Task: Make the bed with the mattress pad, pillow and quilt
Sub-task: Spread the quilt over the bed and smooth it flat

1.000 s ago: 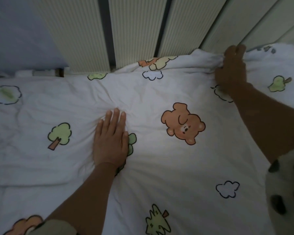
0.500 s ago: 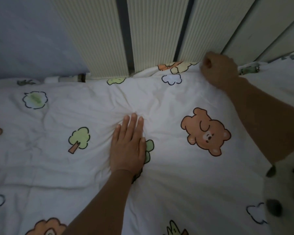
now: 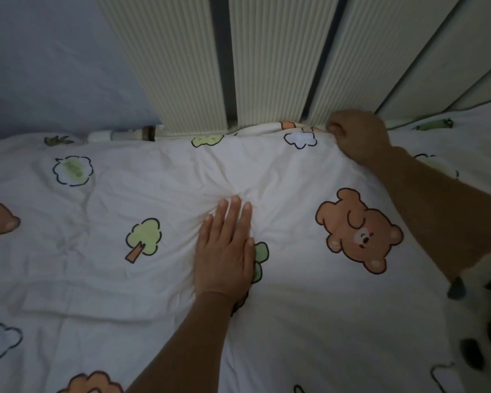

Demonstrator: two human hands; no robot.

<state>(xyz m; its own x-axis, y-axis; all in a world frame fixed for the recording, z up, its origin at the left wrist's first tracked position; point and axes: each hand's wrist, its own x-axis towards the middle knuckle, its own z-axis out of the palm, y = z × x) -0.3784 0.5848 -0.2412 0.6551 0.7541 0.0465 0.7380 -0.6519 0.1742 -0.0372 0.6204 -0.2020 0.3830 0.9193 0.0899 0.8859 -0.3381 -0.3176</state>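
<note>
1. Right grip [image 3: 357,137] is balled into a fist on the top hem of the quilt [image 3: 309,321], right at the base of the headboard [image 3: 272,66]. The fabric looks bunched inside the fingers, so I'd say it's holding the edge.
2. Left grip [image 3: 224,251] is flat, fingers straight, with the palm pressing the quilt down a bit out from the headboard. Creases fan out from the fingertips.
3. The quilt runs all the way up to the headboard, with its hem touching the ribbed panels.
4. Handling guess: it's soft, puffy and light, totally floppy, and wrinkles wherever you lean on it. Grab it by the hem or corners nearest the headboard. Pinching the middle would probably just lift the cover.
5. Can't see the pillow or mattress pad from here.
</note>
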